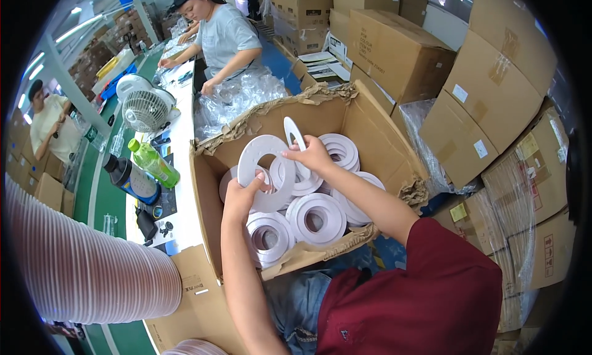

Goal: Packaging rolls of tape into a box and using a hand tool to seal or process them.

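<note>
My left hand (240, 199) is closed on a flat white ring (251, 159), its thumb on the ring's face. To the right, my right hand (313, 154) grips a second white ring (294, 133), tilted so that it shows nearly edge-on. Both rings are held over an open cardboard box (364, 117) with torn upper edges. Inside the box lie several stacks of similar white rings (316, 219), some partly hidden by my hands and forearms.
A tall stack of white rings (92, 268) stands at the lower left. On the white table are a fan (145, 105), a green bottle (154, 164) and a dark bottle (131, 179). A co-worker (225, 43) handles clear plastic bags (237, 99) beyond the box. Cartons (394, 53) are piled right.
</note>
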`<state>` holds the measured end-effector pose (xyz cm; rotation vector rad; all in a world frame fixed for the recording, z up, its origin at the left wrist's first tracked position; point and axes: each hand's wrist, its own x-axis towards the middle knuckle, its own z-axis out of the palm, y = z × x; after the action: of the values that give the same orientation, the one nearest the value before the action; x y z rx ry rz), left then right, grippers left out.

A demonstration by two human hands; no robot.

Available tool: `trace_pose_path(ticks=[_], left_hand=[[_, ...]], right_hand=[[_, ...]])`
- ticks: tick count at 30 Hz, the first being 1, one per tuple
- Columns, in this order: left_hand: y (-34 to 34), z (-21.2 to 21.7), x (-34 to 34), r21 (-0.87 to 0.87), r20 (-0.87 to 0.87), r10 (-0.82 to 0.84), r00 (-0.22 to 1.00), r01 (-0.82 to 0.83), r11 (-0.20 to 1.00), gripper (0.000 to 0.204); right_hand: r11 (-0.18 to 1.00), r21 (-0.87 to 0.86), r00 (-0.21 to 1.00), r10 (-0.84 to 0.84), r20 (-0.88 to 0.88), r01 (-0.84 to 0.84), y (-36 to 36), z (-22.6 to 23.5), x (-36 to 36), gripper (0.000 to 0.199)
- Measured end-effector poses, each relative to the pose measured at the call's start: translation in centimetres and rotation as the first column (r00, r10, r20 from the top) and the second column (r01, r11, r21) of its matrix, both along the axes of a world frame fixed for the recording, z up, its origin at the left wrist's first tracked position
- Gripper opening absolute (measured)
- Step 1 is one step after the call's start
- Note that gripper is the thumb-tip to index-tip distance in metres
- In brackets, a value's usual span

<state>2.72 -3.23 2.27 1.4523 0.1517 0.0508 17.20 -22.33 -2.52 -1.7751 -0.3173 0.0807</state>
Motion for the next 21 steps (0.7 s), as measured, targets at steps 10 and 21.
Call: trace_pose_path(ticks=[10, 21], left_hand=[[1.7, -1.1, 0.3, 0.398, 0.081, 0.422, 0.903, -0.418, 0.817, 0.026], [1.4, -1.6, 0.5, 0.608, 0.023, 0.366, 0.93, -0.304, 0.734, 0.033]], right_hand=[[0.898, 0.435, 0.923, -0.218, 0.318, 0.062, -2.1, 6.9, -0.8, 0.019], [0.84, -0.268, 0.758, 0.542, 0.363, -0.472, -0.9, 2.8, -2.5, 0.019]])
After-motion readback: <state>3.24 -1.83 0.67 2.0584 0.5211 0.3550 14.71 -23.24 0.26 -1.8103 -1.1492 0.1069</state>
